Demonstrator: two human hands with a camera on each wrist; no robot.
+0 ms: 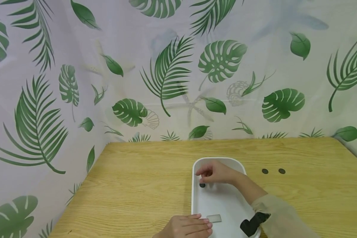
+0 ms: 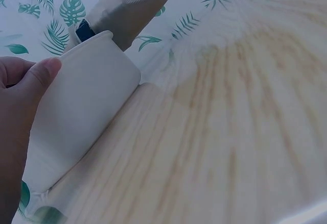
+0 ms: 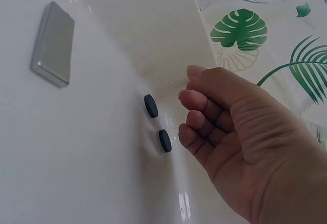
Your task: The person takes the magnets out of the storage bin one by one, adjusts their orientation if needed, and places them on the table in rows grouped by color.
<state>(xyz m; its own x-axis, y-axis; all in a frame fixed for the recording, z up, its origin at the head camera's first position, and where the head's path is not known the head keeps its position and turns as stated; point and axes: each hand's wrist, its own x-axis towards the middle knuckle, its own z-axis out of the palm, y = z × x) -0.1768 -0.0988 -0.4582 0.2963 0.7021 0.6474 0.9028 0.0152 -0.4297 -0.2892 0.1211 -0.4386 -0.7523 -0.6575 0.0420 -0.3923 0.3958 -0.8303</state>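
Observation:
A white rectangular tray [image 1: 232, 211] stands on the table. My left hand [image 1: 190, 226] grips its near left rim, with fingers reaching over the edge and the thumb [image 2: 41, 76] against the outer wall. Over the far left part of the tray is my right hand [image 1: 218, 172], its fingers loosely bent and holding nothing. Just below those fingers shows a small black disc [image 1: 202, 185]. Two black discs, an upper disc [image 3: 151, 106] and a lower disc [image 3: 165, 141], appear beside the tray wall in the right wrist view. A flat silver rectangular block [image 1: 214, 218] lies near the left fingertips.
Two more black discs, a left one [image 1: 265, 171] and a right one [image 1: 282, 171], lie on the wooden table [image 1: 137, 178] right of the tray. A leaf-print cloth [image 1: 178, 82] hangs behind and along the left. A black strap [image 1: 254, 223] crosses the right sleeve.

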